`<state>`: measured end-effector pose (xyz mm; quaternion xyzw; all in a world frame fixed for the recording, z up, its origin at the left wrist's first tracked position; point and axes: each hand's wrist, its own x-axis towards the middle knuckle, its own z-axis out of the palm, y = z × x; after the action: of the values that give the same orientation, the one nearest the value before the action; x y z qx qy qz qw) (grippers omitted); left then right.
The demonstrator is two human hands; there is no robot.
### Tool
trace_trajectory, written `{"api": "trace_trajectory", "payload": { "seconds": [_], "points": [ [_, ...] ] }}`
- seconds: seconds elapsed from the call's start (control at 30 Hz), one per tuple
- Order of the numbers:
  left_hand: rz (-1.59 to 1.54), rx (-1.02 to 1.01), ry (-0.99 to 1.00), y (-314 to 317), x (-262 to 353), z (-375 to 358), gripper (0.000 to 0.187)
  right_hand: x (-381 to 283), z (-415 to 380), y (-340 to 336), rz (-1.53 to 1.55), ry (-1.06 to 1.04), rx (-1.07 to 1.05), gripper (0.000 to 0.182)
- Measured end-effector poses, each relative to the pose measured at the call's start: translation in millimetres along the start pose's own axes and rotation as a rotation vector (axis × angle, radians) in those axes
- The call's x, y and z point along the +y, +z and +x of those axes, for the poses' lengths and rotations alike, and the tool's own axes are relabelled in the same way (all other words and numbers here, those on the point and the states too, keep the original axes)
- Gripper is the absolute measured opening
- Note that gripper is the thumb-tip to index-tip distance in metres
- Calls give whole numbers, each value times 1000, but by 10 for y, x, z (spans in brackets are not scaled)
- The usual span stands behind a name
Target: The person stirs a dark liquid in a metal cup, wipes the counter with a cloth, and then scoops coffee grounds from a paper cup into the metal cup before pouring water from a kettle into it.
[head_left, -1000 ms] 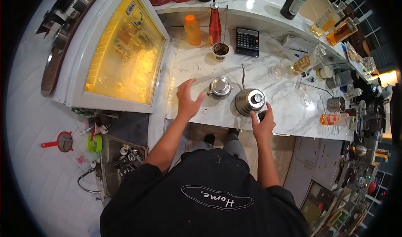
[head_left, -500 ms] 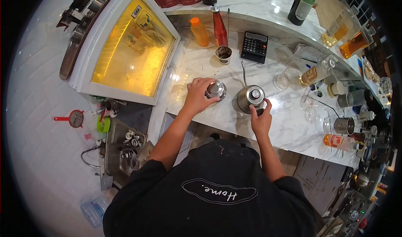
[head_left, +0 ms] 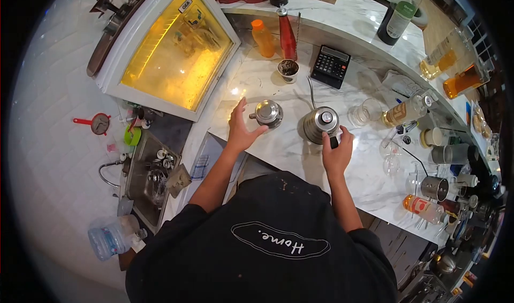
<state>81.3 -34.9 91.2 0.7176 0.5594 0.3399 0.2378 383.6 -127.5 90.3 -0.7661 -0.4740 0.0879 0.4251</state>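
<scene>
A small metal drip coffee filter (head_left: 269, 111) with a lid stands on the marble counter; what is beneath it is hard to make out. Just left of it is my left hand (head_left: 242, 131), thumb and fingers spread, holding nothing. My right hand (head_left: 337, 152) is closed around the black handle of a steel gooseneck kettle (head_left: 316, 127). The kettle stands upright on the counter, its thin spout pointing away from me. Beyond the filter sits a cup with dark grounds (head_left: 288, 70).
A black calculator (head_left: 330, 66), an orange bottle (head_left: 263, 38) and a red bottle (head_left: 287, 38) stand at the back. Glasses (head_left: 369, 110) and several bottles crowd the right side. On the left are a yellow-lit cabinet (head_left: 176, 56) and a sink (head_left: 140, 182).
My left hand has let go of the drip filter and drawn off to its left, with the fingers spreading. My right hand stays on the kettle handle. The view has shifted slightly.
</scene>
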Motion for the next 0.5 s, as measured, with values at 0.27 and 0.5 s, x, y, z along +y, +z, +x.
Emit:
{"api": "trace_trajectory", "payload": {
  "seconds": [0.27, 0.5],
  "points": [
    [43, -17, 13, -217, -332, -165, 55, -181, -356, 202, 411, -10, -368, 44],
    [-43, -30, 185, -269, -271, 121, 27, -279, -178, 1015, 308, -23, -607, 83]
  ]
}}
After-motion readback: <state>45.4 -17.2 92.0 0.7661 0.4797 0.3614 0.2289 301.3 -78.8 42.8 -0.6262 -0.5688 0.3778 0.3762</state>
